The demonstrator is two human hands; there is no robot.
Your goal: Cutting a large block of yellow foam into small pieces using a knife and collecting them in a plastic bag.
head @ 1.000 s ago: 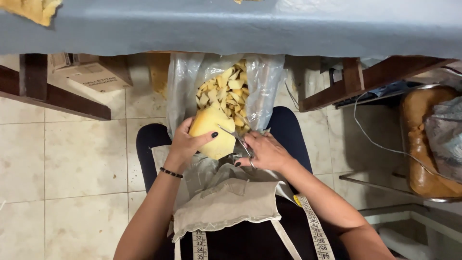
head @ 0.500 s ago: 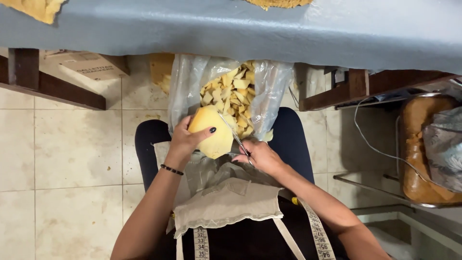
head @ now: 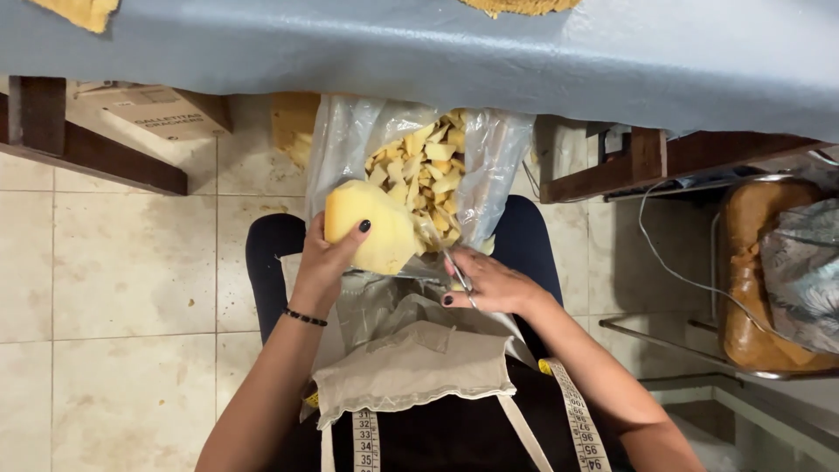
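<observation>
Blue-grey table [head: 437, 52] spanned top of view, above tiled floor [head: 114, 262]. Clear plastic bag [head: 498, 166] stood open between person's knees, filled with small yellow foam pieces [head: 424, 170]. Beige apron [head: 411, 367] covered lap; measuring tape [head: 572, 411] hung over it. Yellow foam block [head: 367, 225] was held over bag mouth, just in front of pieces. Left hand [head: 323, 262] gripped block, fingers curled around its left edge. Right hand [head: 489, 284] closed around scissors [head: 450, 258]; blades touched block's right edge.
</observation>
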